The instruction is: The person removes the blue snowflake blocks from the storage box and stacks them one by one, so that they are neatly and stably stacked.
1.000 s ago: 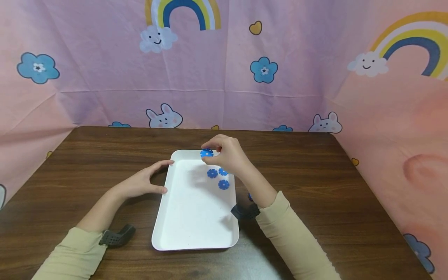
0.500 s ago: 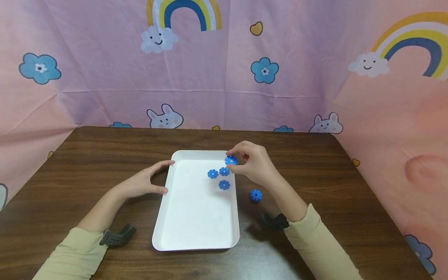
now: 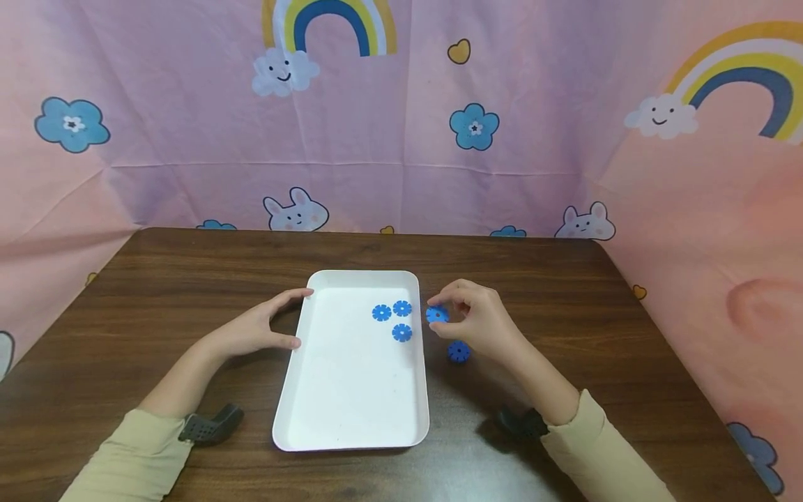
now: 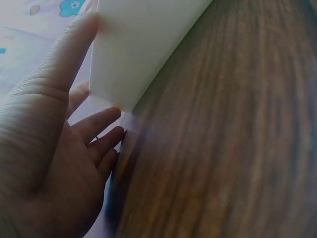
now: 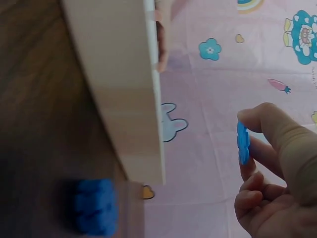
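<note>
My right hand pinches a blue notched snowflake disc between thumb and fingers, just right of the white tray. In the right wrist view that disc shows edge-on, raised off the table. Below the hand, a stack of blue discs stands on the table. Inside the tray lie three flat blue discs: one on the left, one at the back and one in front. My left hand rests spread against the tray's left side, thumb and fingertips touching its wall.
Brown wood-grain table lies under everything. A pink printed cloth hangs behind it and at its sides. A dark wrist mount sits on each forearm, the left mount close to the table.
My right hand has carried the disc from over the tray's back, rightward past its rim and toward me. The stack on the table has come into full view. The left hand stays put.
</note>
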A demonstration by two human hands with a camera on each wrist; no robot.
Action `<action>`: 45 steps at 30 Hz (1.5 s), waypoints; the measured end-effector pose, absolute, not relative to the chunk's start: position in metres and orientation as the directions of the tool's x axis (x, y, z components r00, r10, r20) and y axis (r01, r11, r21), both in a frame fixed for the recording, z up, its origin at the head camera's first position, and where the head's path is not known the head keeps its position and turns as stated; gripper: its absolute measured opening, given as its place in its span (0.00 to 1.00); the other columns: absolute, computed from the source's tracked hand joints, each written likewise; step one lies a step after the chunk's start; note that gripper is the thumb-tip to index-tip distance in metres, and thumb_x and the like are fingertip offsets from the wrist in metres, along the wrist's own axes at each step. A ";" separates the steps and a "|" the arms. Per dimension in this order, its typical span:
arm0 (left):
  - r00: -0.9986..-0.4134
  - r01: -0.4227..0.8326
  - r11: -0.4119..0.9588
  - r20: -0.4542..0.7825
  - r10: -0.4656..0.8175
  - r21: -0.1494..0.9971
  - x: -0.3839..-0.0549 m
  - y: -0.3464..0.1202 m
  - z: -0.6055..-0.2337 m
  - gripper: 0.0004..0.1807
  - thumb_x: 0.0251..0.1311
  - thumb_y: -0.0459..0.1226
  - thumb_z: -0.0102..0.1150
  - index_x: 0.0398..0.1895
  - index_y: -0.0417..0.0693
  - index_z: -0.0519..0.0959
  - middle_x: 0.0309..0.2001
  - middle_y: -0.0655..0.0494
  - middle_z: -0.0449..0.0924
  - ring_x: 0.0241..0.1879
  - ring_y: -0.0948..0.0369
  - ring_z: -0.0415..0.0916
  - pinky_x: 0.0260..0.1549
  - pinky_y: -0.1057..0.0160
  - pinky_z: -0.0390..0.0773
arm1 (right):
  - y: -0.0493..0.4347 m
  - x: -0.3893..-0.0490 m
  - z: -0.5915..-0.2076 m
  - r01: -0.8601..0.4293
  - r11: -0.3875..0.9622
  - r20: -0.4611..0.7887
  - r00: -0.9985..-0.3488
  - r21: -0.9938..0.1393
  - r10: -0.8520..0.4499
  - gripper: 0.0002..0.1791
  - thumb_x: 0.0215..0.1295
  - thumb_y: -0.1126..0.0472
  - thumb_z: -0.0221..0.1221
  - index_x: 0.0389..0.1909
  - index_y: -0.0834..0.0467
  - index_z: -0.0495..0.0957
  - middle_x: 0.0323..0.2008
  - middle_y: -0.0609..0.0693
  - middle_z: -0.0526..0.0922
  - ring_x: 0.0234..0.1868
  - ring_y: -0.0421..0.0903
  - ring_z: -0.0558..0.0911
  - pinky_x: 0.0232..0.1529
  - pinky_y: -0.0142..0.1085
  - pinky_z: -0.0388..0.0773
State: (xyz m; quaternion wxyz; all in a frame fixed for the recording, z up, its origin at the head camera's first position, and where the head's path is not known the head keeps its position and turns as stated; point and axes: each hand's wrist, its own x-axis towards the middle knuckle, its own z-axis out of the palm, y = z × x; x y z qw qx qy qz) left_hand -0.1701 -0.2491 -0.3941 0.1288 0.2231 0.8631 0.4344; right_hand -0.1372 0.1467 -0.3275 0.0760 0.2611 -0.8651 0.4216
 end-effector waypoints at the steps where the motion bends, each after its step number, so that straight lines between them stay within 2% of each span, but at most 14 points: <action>1: -0.868 0.271 0.523 -0.030 0.496 0.808 -0.170 -0.249 -0.394 0.49 0.48 0.45 0.73 0.72 0.59 0.57 0.72 0.45 0.53 0.70 0.44 0.47 0.58 0.34 0.54 | 0.149 -0.136 -0.330 -0.517 0.513 0.354 -0.852 -0.685 -0.386 0.12 0.49 0.66 0.73 0.37 0.57 0.85 0.32 0.42 0.78 0.28 0.44 0.69 0.25 0.34 0.67; 11: -0.871 0.264 0.524 -0.034 0.491 0.810 -0.168 -0.250 -0.395 0.48 0.48 0.45 0.74 0.72 0.60 0.57 0.72 0.45 0.53 0.70 0.44 0.47 0.58 0.34 0.54 | 0.165 -0.131 -0.349 -0.515 0.505 0.350 -0.852 -0.693 -0.389 0.14 0.46 0.67 0.74 0.36 0.59 0.85 0.32 0.44 0.78 0.28 0.44 0.70 0.26 0.33 0.67; 20: -0.866 0.275 0.524 -0.030 0.500 0.806 -0.171 -0.249 -0.395 0.47 0.50 0.44 0.73 0.72 0.58 0.57 0.71 0.44 0.53 0.69 0.43 0.47 0.58 0.33 0.54 | 0.181 -0.129 -0.362 -0.458 0.537 0.269 -0.879 -0.709 -0.394 0.14 0.47 0.64 0.74 0.37 0.59 0.86 0.34 0.42 0.79 0.31 0.45 0.71 0.27 0.32 0.71; 34: -0.865 0.276 0.527 -0.032 0.502 0.804 -0.169 -0.249 -0.394 0.47 0.51 0.44 0.72 0.72 0.58 0.56 0.71 0.44 0.53 0.70 0.43 0.46 0.58 0.33 0.53 | 0.193 -0.134 -0.376 -0.465 0.511 0.210 -0.852 -0.723 -0.479 0.14 0.49 0.65 0.73 0.39 0.59 0.85 0.36 0.44 0.80 0.32 0.45 0.72 0.30 0.33 0.72; 45: -0.864 0.266 0.521 -0.039 0.502 0.811 -0.171 -0.251 -0.396 0.48 0.50 0.44 0.73 0.72 0.61 0.56 0.71 0.46 0.53 0.70 0.44 0.46 0.58 0.34 0.53 | 0.196 -0.138 -0.384 -0.498 0.514 0.215 -0.831 -0.699 -0.513 0.13 0.49 0.65 0.73 0.38 0.58 0.86 0.37 0.44 0.80 0.33 0.44 0.73 0.30 0.32 0.73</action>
